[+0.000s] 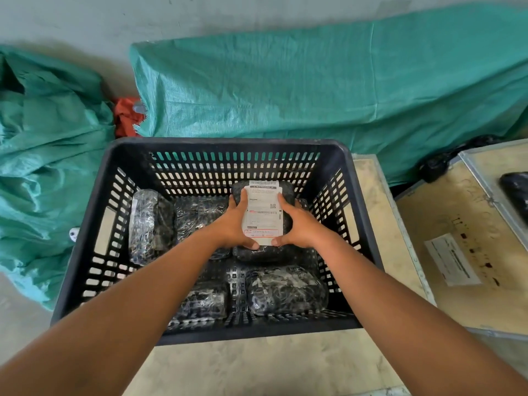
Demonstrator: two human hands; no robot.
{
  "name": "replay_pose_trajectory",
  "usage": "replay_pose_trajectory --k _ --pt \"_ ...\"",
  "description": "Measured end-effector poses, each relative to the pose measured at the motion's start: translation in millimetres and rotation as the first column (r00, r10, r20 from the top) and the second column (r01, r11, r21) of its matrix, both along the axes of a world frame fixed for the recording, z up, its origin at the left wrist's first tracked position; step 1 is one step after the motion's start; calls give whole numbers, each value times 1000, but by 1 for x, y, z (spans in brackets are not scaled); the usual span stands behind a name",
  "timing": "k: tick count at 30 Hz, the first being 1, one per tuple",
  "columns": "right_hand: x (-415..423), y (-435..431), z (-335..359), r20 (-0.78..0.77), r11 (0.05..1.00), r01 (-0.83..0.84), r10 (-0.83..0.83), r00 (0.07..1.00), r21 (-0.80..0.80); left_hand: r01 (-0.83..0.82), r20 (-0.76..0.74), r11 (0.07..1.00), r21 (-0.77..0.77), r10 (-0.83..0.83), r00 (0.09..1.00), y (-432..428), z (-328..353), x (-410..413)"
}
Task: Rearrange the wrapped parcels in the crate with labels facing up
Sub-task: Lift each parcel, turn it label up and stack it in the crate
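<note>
Head view: labelled parcel [262,214] held between left hand [235,224] and right hand [300,227].

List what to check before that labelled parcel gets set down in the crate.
1. Label on held parcel faces up: ok.
2. Left hand and right hand both grip it: ok.
3. Free spot beneath it in crate: cannot tell, parcel hides it.
4. Other parcels show labels: not ok, only wrap visible.
</note>
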State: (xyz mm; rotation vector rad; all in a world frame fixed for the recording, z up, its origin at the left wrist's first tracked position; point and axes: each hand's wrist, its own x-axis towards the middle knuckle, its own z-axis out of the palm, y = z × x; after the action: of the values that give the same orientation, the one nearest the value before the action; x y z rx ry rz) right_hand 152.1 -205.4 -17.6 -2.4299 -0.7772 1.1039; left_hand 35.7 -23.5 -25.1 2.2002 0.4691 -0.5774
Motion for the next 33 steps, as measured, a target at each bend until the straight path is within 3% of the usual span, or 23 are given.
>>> replay_pose_trajectory --k 5,11,14,18,24,29,33 --pt "-6 -4 14 -42 999 21 -20 999 32 -14 10 1000 24 14 1000 -6 13 -2" --pt "-8 -32 56 -47 980 52 -43 998 193 -36 358 999 29 24 933 -15 56 -35" --pt "-18 -59 71 -7 973 33 -32 999 227 -43 424 999 26 28 905 -28 73 -60" --pt "-34 -85 82 -23 979 -2 7 1000 204 23 358 999 50 -39 933 -51 82 -80" --pt "-53 -88 85 49 975 -214 211 976 61 216 139 967 136 -234 962 -68 75 -84" --pt "-64 -87 75 55 925 -367 373 926 -97 397 12 901 174 -405 914 -75 72 -80" --pt "-68 -88 68 66 940 -328 334 940 -94 494 32 847 196 -509 860 -83 72 -73"
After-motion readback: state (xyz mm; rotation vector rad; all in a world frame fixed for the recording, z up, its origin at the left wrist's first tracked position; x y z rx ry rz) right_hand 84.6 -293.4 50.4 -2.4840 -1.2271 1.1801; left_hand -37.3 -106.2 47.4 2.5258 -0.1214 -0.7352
